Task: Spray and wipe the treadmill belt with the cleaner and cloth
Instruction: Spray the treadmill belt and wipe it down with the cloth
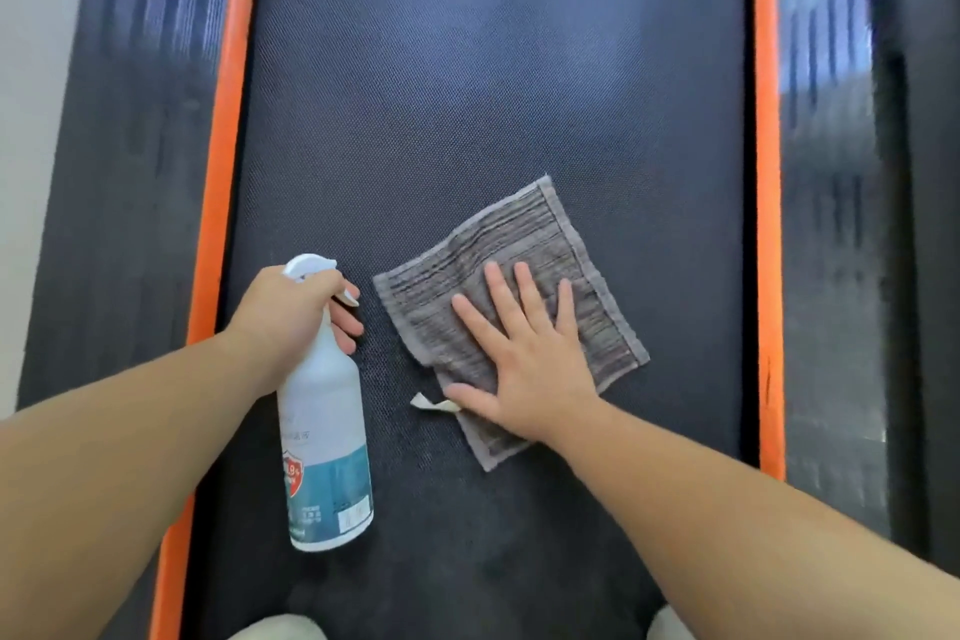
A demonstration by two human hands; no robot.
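L hand [291,312] grips spray bottle [324,437]; R hand [524,374] flat on cloth [519,244].

Left forearm [119,442]: bare along its whole visible length.
Right forearm [753,499]: bare from wrist to frame edge.
Left hand [291,312]: bare.
Right hand [524,359]: bare.
Lower edge: two pale off-white rounded shapes [280,629], cloth-covered knees or feet, cannot tell which.

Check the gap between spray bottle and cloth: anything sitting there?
Head view: only bare treadmill belt between the spray bottle and the cloth. A small pale tag off the cloth's near edge pokes into that strip; nothing else.
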